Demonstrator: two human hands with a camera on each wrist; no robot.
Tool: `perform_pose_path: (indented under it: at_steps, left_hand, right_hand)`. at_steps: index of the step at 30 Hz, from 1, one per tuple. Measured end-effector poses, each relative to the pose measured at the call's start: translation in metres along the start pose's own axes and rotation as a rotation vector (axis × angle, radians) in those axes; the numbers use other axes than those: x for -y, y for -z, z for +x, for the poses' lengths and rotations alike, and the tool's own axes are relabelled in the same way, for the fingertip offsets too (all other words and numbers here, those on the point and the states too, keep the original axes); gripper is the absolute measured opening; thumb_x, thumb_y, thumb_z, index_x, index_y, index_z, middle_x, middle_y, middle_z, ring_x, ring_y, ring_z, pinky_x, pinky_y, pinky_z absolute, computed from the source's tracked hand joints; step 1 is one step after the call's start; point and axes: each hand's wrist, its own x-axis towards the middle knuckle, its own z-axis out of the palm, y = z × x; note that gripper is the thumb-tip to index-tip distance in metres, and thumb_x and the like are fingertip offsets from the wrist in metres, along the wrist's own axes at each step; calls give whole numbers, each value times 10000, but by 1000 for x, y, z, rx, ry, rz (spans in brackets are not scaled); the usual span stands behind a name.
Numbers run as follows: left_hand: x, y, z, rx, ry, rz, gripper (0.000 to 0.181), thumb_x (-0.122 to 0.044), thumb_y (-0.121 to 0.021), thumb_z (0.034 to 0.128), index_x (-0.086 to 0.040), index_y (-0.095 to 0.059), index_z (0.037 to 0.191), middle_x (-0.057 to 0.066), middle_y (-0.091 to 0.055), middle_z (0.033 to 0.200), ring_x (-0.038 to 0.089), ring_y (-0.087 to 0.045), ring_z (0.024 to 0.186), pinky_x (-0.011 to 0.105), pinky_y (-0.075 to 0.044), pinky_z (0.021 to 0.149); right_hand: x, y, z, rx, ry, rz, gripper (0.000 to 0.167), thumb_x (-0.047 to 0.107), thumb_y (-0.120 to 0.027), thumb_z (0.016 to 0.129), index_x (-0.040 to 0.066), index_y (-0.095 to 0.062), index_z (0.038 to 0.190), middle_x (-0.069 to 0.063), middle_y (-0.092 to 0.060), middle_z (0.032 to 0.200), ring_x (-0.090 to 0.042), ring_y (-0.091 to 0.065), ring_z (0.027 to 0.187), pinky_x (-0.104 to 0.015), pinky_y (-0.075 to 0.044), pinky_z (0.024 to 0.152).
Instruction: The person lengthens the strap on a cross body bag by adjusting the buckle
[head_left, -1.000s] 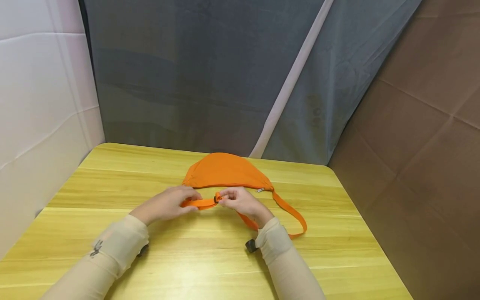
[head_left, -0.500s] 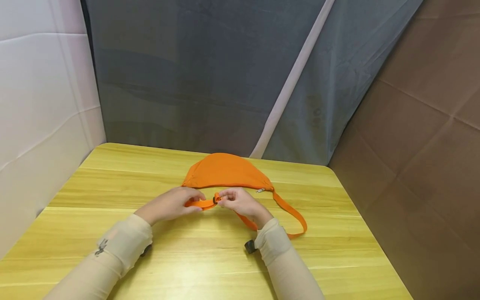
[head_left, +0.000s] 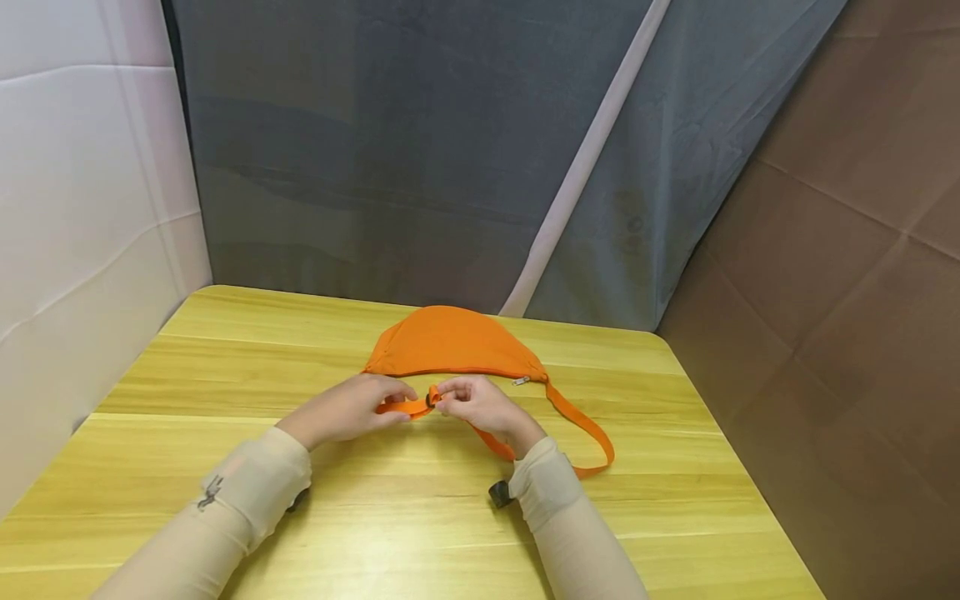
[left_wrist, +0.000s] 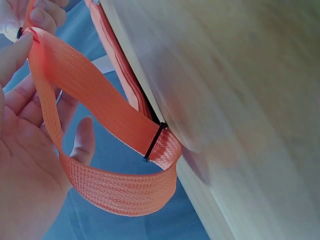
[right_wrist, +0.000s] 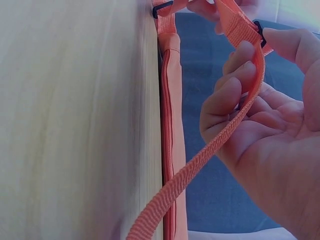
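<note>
orange pouch [head_left: 453, 342] lies flat on the wooden table [head_left: 375, 533], curved side away from the person, straight zip edge near. its strap [head_left: 588, 429] leaves the pouch's right end, loops out in front and runs back under the right hand [head_left: 487, 408]. black buckle [head_left: 432, 399] sits just in front of the pouch's near edge, about the middle, between both hands.

right hand pinches the strap at the buckle, thumb tip on the buckle's frame, fingertips on the webbing. left hand [head_left: 352, 408], in front of the pouch's left end, pinches the strap between thumb and fingers just beside the buckle; how firmly, can't tell. left wrist view shows a slack loop hanging there, plus a second black fitting [left_wrist: 155, 142] by the pouch's left end.

step in hand looks like strap adjusting, webbing being worked through the buckle. next move probably calls for right hand holding the buckle steady while left feeds or draws the strap evenly, keeping it flat. likely snag: webbing twisting or bunching at the buckle.
</note>
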Motion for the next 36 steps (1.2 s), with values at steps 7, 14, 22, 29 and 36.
perform_pose_path:
  at_steps: [7,14,22,29,36]
  left_hand:
    - [-3,0,2,0,-5,-1,307,-283,-729,955,-101,-714,1201,-48,-703,1068,73,-595,863,350,-515,829]
    - [-2,1,0,6,8,-11,278,-290,-711,969,-120,-720,1189,-48,-707,1097,69,-578,840,340,-505,805]
    - [0,0,-2,6,12,-12,286,-312,-689,983,-130,-718,1202,-35,-704,1158,86,-591,883,362,-505,842]
    - [-1,2,-3,3,21,-14,289,-303,-693,980,-116,-721,1198,-25,-704,1145,80,-573,858,351,-498,826]
    - [-1,2,-3,-8,2,-17,254,-264,-706,973,-103,-727,1168,-37,-707,1072,100,-612,899,395,-517,866]
  right_hand:
    - [0,0,0,-2,-7,11,288,97,-662,979,-16,-657,1244,-238,-670,1096,-254,-609,967,-479,-482,986]
    - [1,0,-1,2,-3,1,259,98,-659,983,-9,-670,1219,-173,-674,1025,-254,-599,947,-464,-490,958]
    - [-1,0,0,-6,-8,-12,276,125,-670,979,2,-664,1226,-70,-671,970,-184,-598,914,-441,-496,948]
    - [-1,1,-1,-5,-5,-10,271,115,-674,971,3,-672,1218,-137,-680,1007,-239,-595,938,-451,-488,953]
    - [-1,2,-1,1,6,-20,306,116,-673,978,-35,-648,1242,-199,-674,1053,-169,-615,916,-467,-491,976]
